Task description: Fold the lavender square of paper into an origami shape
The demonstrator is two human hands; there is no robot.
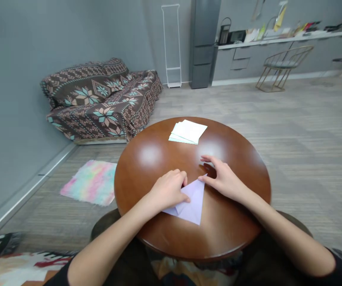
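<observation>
A folded sheet of light purple paper (195,204) lies on the round brown table (147,180) close to its front. My left hand (171,188) has its fingers curled and its thumb pressed on the paper's folded layers, covering part of the left side. At the paper's upper right corner is my right hand (223,178). Its thumb touches that pointed tip, while the index finger stretches out above the tabletop, well apart from the thumb.
Toward the table's far edge lies a loose stack of white-looking paper sheets (188,132). A sofa with a patterned cover (105,99) and a pastel fluffy rug (90,182) are at the left. Beyond stand a grey fridge (205,43), a kitchen counter (278,39) and a metal-framed chair (284,63).
</observation>
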